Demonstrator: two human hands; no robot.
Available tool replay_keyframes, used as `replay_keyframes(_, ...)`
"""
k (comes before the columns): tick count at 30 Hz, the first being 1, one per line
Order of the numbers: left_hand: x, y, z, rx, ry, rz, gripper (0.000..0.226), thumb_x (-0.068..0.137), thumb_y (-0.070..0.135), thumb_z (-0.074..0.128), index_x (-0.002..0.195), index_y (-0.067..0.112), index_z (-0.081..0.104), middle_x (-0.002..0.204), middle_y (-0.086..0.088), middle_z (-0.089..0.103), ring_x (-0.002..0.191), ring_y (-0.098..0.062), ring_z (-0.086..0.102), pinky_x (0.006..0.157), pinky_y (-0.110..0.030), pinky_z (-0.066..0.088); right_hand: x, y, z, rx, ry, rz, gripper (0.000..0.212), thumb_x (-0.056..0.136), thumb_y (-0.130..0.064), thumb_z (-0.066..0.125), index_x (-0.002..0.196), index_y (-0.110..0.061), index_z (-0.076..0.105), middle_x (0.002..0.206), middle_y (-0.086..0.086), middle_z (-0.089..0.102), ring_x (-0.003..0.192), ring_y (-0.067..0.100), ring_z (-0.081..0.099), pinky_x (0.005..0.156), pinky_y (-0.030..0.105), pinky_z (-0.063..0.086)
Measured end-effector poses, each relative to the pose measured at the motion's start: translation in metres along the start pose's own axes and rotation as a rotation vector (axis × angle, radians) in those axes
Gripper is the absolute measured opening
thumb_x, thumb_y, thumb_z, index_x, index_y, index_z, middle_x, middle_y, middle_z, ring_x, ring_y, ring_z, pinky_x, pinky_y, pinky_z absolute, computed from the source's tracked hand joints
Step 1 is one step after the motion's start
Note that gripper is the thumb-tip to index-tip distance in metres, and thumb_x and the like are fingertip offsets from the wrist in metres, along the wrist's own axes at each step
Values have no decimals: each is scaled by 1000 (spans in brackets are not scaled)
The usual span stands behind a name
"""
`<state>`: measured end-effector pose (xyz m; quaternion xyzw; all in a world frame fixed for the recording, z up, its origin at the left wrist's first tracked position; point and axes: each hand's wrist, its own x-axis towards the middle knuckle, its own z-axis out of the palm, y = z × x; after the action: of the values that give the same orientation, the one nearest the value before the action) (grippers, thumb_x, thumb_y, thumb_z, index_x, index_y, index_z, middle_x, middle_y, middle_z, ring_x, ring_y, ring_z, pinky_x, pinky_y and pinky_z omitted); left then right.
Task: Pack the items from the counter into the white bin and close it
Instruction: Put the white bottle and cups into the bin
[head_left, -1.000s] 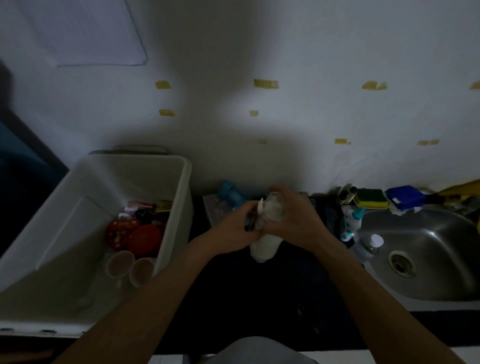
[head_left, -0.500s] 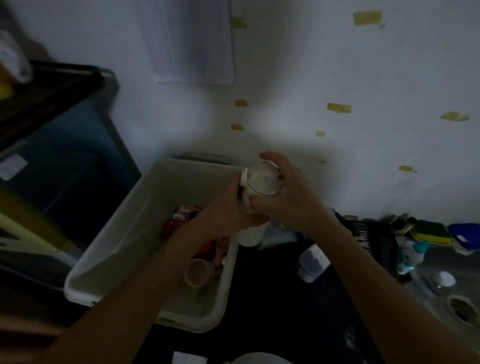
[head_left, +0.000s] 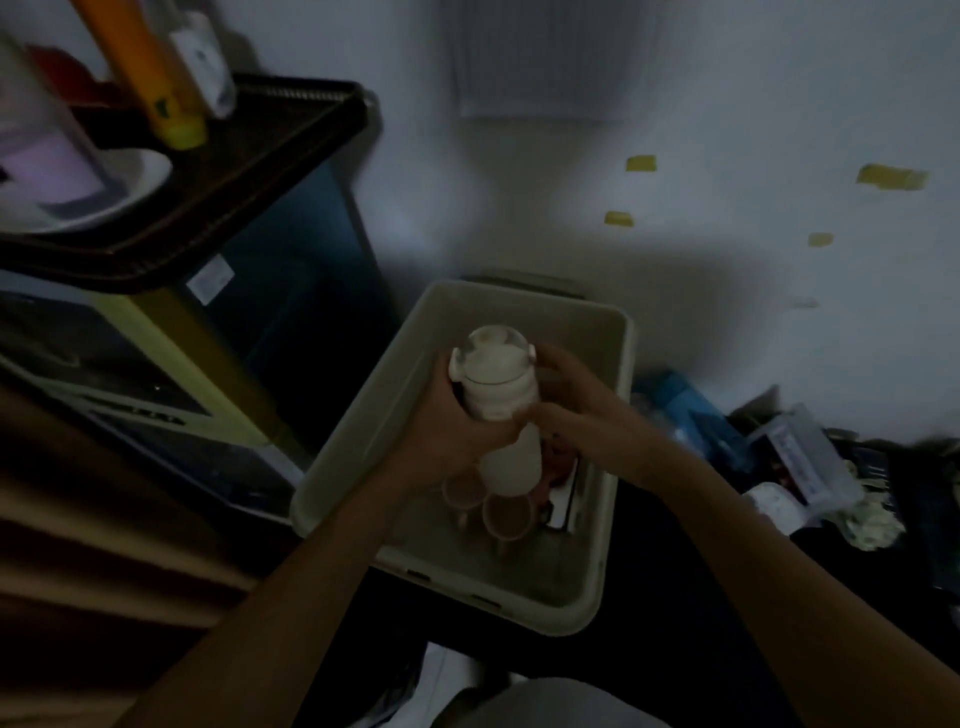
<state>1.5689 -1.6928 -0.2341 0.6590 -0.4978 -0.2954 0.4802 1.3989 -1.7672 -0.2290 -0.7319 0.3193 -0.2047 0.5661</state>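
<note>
The left hand (head_left: 447, 434) wraps its curled fingers round the bottle (head_left: 501, 395) just beneath the collar, and the right hand (head_left: 576, 410) grips the other side, thumb low on the body and fingers up near the shoulder, so both hands hold the one thing. The bottle is white with a clear domed cap, held nearly upright over the open white bin (head_left: 524, 301), its base above two small cups (head_left: 506, 514) that lie on the bin's floor. It looks like hard, smooth plastic: stiff enough to take a firm squeeze, but probably slick, so the ribbed collar where the left hand sits is likely the safest hold. The dome is the part most apt to pop or crack and is best left alone (whether the bottle is full, and so heavy, cannot be told). Laying it beside the cups, not onto them, seems wise. To the right, on the dark counter (head_left: 675, 571), a blue packet (head_left: 691, 410) and a clear container (head_left: 810, 462) wait to be packed.
</note>
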Motion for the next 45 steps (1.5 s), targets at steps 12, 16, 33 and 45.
replay_keyframes(12,-2,-62,-26,-152,-30,-204,82,67,16,88,123,24,30,120,11,50,107,-7,58,75,-16,56,27,61,87,-107,-3,109,110,59,-46,86,147,-33,21,132,-28,41,119,-15,44,100,12,42)
replay_keyframes(16,1,-74,-34,-126,-136,-296,82,67,28,88,127,24,31,133,2,49,115,-14,57,80,-24,56,28,74,98,-105,34,155,101,58,-43,87,140,-37,28,128,-24,47,115,-6,50,93,22,48)
replay_keyframes(33,18,-132,-50,507,-388,-475,54,93,43,55,139,18,42,144,-11,38,125,-29,48,97,-34,45,37,118,136,-401,-213,361,102,69,-47,80,151,-31,20,146,1,42,126,24,48,97,37,45)
replay_keyframes(45,23,-165,-48,736,-676,-495,49,96,15,44,145,15,40,144,-14,45,123,-31,50,91,-28,41,55,141,153,-498,-276,632,81,80,-47,72,146,-15,35,141,12,47,124,29,50,92,30,42)
